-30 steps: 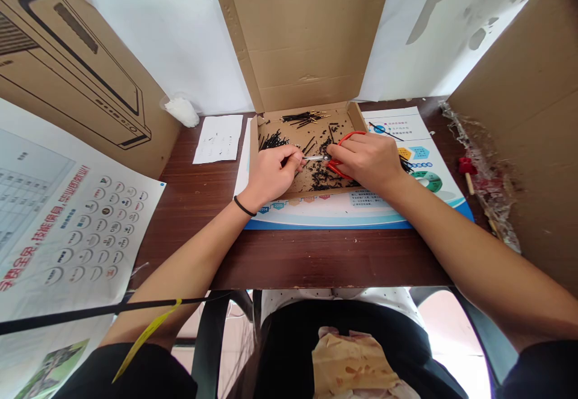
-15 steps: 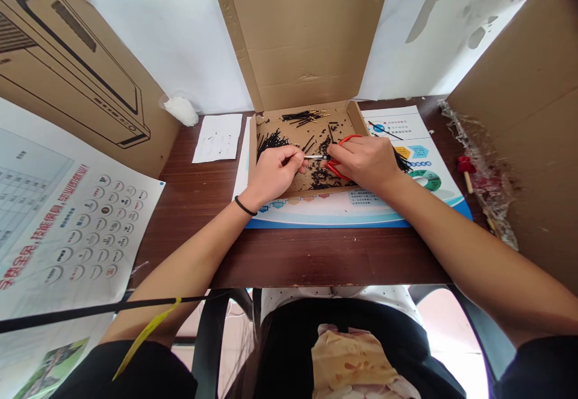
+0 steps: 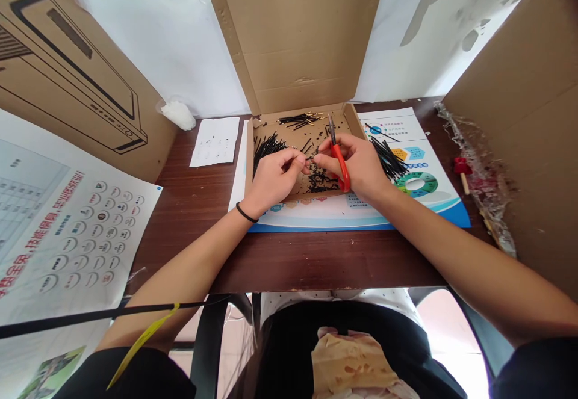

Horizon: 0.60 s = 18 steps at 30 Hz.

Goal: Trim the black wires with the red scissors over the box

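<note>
Over an open cardboard box (image 3: pixel 298 195), my left hand (image 3: pixel 279 177) pinches a small dark piece (image 3: pixel 309 158). My right hand (image 3: pixel 359 163) holds red-handled scissors (image 3: pixel 341 167), blades pointing up and away, while its thumb and fingertip meet the dark piece's other end. Inside the box are a bundle of black sticks (image 3: pixel 268 148) at the left, black sticks with gold tips (image 3: pixel 300 121) at the back, and scattered black scraps (image 3: pixel 321 181).
More black sticks (image 3: pixel 389 159) lie on a printed sheet (image 3: pixel 447 204) right of the box. A white note (image 3: pixel 215 142) and a cup of white material (image 3: pixel 179 114) are at the left. Crumpled plastic (image 3: pixel 490 197) and a red-headed item (image 3: pixel 462 167) sit at the right.
The scissors have swung from pointing left at my left fingers to pointing up. My right fingertips have come to the dark piece, and the sticks right of the box are more visible.
</note>
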Each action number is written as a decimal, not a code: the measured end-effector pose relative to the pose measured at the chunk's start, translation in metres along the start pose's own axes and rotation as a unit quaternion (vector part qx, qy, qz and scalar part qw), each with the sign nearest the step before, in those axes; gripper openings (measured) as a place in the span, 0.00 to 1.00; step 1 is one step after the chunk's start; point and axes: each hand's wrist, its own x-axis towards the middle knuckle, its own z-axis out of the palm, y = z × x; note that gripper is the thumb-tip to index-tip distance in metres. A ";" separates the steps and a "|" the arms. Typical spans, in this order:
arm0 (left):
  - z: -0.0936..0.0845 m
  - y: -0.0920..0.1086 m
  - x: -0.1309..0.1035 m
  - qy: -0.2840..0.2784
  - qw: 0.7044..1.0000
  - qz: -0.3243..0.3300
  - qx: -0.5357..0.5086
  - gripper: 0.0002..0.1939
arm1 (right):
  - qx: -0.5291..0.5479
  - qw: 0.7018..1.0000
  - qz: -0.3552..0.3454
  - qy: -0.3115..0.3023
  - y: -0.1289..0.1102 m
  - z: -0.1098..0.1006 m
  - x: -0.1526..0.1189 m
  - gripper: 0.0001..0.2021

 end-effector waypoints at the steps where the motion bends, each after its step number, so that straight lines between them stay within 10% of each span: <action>1: 0.001 0.000 0.000 0.004 1.000 -0.003 -0.007 0.13 | 0.048 0.999 0.021 0.000 -0.001 0.004 -0.001 0.17; 18: 0.008 0.014 -0.005 -0.035 0.984 -0.054 -0.168 0.13 | 0.184 0.981 0.053 0.020 0.000 0.019 -0.002 0.18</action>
